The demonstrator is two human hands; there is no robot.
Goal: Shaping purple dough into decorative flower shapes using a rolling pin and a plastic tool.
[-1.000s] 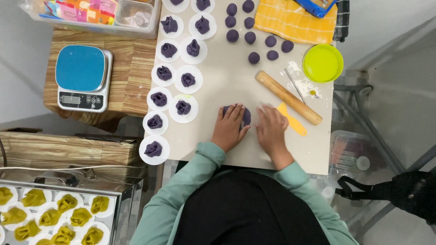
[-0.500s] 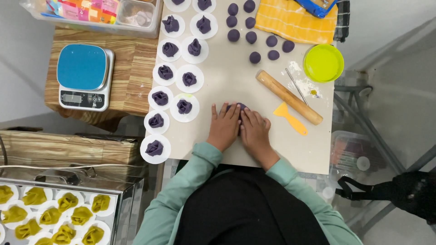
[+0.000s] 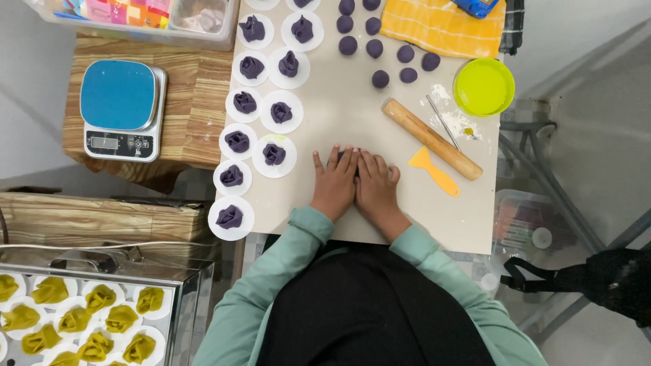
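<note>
Beige tabletop (image 3: pixel 352 102): left hand (image 3: pixel 333 181) and right hand (image 3: pixel 376 187) lie flat, fingers extended, side by side over purple dough (image 3: pixel 340 156) barely visible beneath; uneven pressure may squash it lopsided or stick it down.

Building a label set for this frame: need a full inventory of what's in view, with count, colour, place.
shaped dough pieces: about eleven, purple, each on a white round paper, two columns on board's left
dough balls: about eight, purple, board top centre
dough under hands: one, purple, mostly hidden
rolling pin: one, wood, right of hands
scraper: one, orange, beside pin
bowl: one, lime green, board's right edge
cloth: one, orange, top
scale: one, blue top, wooden stand at left
yellow-green dumplings: many, metal tray, bottom left
left hand: flat, pressing dough
right hand: flat, beside it
</note>
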